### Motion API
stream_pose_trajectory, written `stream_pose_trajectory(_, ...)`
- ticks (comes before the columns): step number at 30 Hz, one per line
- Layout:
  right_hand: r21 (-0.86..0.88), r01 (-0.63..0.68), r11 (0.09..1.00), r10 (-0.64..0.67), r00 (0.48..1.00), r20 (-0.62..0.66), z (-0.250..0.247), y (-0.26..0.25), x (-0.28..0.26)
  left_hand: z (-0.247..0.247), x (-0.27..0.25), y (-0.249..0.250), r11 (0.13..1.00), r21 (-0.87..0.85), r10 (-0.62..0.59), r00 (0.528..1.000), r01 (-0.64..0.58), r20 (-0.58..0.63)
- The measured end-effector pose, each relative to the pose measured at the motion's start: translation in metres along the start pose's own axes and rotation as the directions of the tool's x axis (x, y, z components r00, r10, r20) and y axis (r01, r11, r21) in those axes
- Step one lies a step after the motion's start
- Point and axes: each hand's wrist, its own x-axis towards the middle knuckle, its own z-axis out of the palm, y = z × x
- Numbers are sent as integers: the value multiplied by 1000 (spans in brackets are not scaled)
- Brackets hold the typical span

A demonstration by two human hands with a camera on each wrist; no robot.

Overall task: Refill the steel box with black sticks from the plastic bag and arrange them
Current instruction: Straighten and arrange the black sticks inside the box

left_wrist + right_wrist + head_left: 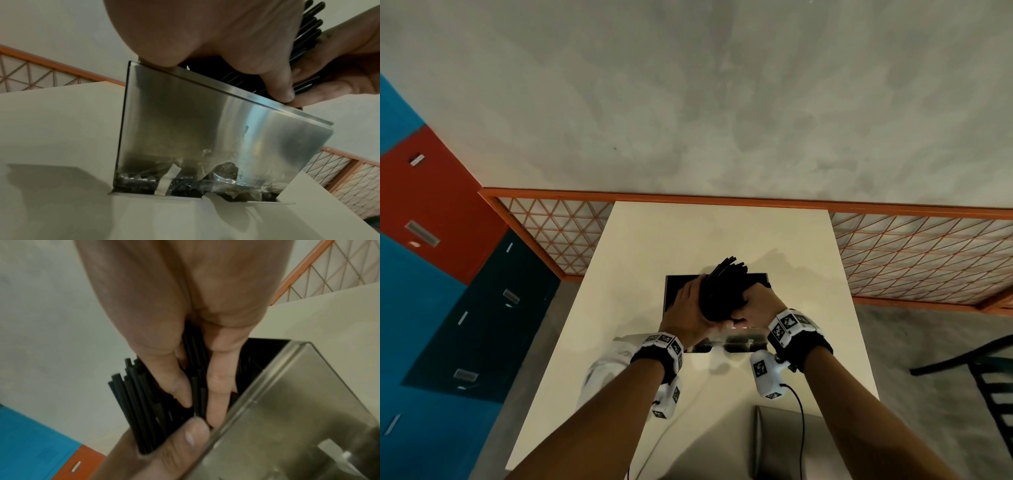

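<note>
A bundle of black sticks [726, 281] stands tilted in the open top of the steel box [670, 294] in the middle of the cream table [722, 233]. My left hand [688, 308] wraps the bundle from the left, and my right hand [756, 305] grips its lower part from the right. In the left wrist view the box's shiny front wall [205, 121] fills the middle, with the sticks [308, 32] between both hands above the rim. In the right wrist view my fingers [218, 386] lie along the sticks [135, 402] inside the box [287, 402]. Crumpled clear plastic [602, 366] lies under my left forearm.
A grey metal piece [784, 442] lies on the table's near right corner. An orange lattice railing [911, 257] runs behind the table. A black chair [979, 377] stands to the right. Blue and red cabinets [431, 205] line the left side.
</note>
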Motion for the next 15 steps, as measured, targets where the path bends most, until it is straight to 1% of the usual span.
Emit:
stream_pose_trajectory(2,194,-93,977,101,994,-35,-9,0,0,-1,-1,0,1000,-14,6,1000,-6,-14)
stream_pose_trajectory(4,361,-96,928,123,991,-52,-14,0,-3,-2,-2,-1,1000,-16,23,999,-23,-32)
stream_pose_trajectory(6,484,-98,870,137,989,-46,-20,1,-8,-2,-3,-1,998,-16,56,997,-57,-46)
stream_pose_trajectory(7,523,-97,847,144,988,-50,-21,1,-12,-2,-3,-1,997,-15,75,996,-76,-53)
stream_pose_trajectory(10,685,-72,725,143,989,-47,-22,2,-19,-2,-4,-2,995,-6,103,993,-104,-59)
stream_pose_trajectory(11,714,-74,696,148,988,-42,-21,3,-21,-1,-4,-2,994,4,107,993,-106,-55)
stream_pose_trajectory(15,758,-98,645,180,983,-25,-15,4,-24,0,-2,1,987,60,148,988,-146,-36)
